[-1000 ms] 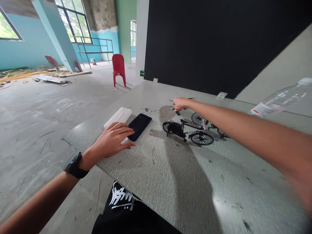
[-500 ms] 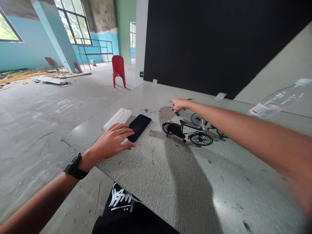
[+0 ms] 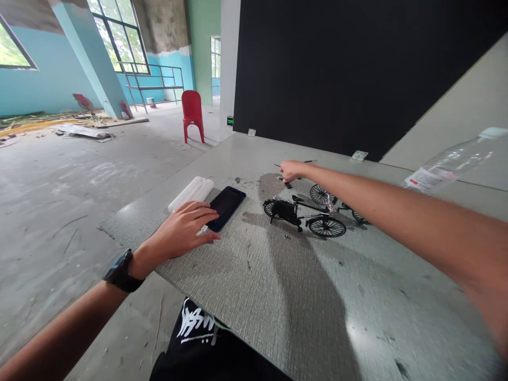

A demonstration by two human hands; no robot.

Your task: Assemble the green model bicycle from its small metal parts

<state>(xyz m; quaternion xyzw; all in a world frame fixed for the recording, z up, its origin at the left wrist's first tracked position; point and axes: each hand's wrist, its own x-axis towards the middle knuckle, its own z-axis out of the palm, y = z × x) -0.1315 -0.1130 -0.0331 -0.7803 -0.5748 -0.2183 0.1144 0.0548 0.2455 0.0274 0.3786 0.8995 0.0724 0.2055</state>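
Note:
My left hand (image 3: 184, 227) lies with its fingers stretched out over the near end of a white slab-shaped object (image 3: 192, 191). Its fingertips reach the edge of a dark phone (image 3: 228, 207). On the far side of the tabletop, my right hand (image 3: 291, 171) is closed, and its fingers point down at small dark parts (image 3: 287, 185). A thin dark rod end (image 3: 278, 165) shows left of its fingers; what they grip is too small to make out. Nearer to me stands a black model bicycle (image 3: 304, 214). Behind it, a second model bicycle (image 3: 319, 194) is partly covered by my right forearm.
A clear plastic bottle (image 3: 448, 165) is at the right, beyond my right arm. The grey textured table (image 3: 246, 286) meets a black panel (image 3: 337, 74) held by metal brackets (image 3: 360, 155). A red chair (image 3: 192, 114) stands on the floor beyond the table.

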